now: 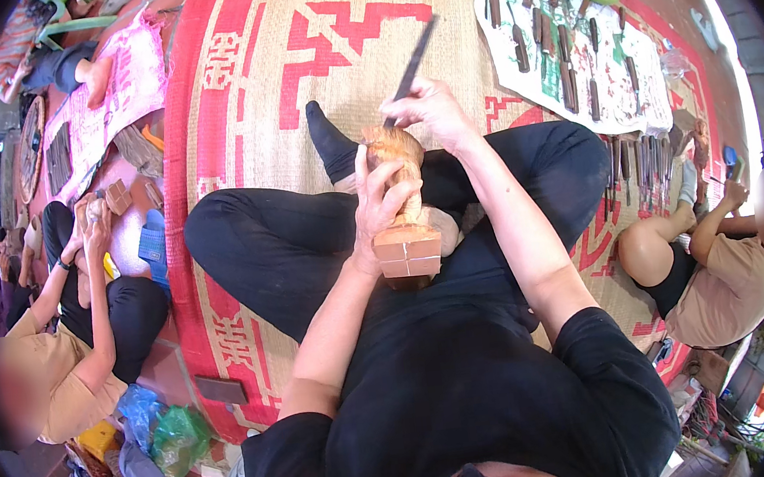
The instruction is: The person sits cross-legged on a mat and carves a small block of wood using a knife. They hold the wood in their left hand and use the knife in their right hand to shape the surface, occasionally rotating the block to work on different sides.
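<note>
One honey-brown carved wooden piece (408, 247) with a square, line-marked base, held between crossed, black-clad legs (252, 243). Probably stiff, fairly hefty, more dry than slippery, perhaps chip-prone at carved edges; best gripped around narrow middle or blocky base. Left hand (381, 197) curled around its side; right hand (432, 114) closed on slim dark tool (416, 60), near far end. Beneath, red-and-straw woven mat (458, 54).

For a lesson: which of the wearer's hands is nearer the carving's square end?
Left. The left hand grips the carving beside its square end; the right hand holds a dark tool at the other end.
</note>
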The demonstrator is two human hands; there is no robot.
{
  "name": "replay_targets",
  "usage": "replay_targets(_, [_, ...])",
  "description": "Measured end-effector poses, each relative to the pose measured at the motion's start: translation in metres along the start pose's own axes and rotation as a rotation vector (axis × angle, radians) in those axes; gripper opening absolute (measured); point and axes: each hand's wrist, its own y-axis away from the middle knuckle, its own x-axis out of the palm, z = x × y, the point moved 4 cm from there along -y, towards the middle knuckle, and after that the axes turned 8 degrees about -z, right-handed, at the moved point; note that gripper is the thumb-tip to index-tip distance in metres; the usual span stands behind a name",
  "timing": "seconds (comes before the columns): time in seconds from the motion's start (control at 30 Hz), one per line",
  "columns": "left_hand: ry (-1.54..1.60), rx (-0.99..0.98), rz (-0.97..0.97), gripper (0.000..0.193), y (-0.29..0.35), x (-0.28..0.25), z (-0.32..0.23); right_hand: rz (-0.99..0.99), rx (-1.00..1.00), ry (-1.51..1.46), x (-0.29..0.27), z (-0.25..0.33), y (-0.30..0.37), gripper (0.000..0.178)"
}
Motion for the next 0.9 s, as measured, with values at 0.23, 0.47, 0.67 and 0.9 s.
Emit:
replay_targets(0.23, [0.008,-0.054,0.005,0.035,-0.002,-0.002,-0.003,-0.158,-0.030,0.050,-0.010,0.006,-0.010,0.009])
replay_targets(0.47, [-0.028,0.043,0.051,0.036,0.000,0.004,-0.005,0.139,-0.050,0.089,0.012,0.008,0.007,0.013])
replay_targets(0.67, [-0.052,0.072,0.075,0.037,0.000,0.005,-0.002,-0.133,-0.021,0.008,-0.008,0.008,-0.009,0.008])
replay_targets(0.9, [-0.035,0.091,0.080,0.036,0.004,0.006,0.001,0.078,-0.037,0.098,0.003,0.015,0.007,0.009])
